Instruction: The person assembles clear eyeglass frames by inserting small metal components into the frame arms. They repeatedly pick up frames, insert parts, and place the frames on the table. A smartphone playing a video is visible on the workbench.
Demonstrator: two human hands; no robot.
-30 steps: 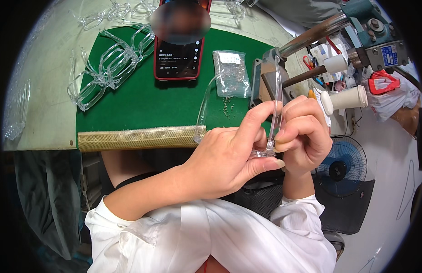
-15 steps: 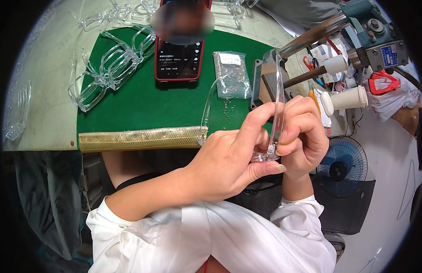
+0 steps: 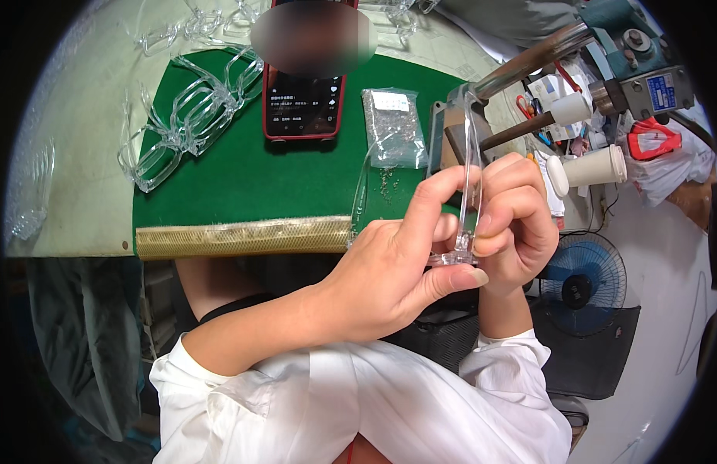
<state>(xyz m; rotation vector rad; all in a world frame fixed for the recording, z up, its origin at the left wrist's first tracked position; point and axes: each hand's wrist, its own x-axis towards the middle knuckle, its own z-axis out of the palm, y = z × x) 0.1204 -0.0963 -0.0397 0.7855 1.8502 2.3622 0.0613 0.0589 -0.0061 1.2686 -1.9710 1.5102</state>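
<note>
Head view: clear frame (image 3: 472,166) upright between both hands' grip.

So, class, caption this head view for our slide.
Both hands, left hand and right hand, pinch a clear plastic eyeglass frame above the green mat.

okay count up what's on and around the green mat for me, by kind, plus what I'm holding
Clear plastic eyeglass frame held in both hands: 1
Loose clear frames piled at the mat's left: several, too tangled to count exactly
Phone in red case: 1
Small clear bag of tiny parts: 1
White paper cups: 2
Blue fan: 1
Total, the pile aside: 6
</note>
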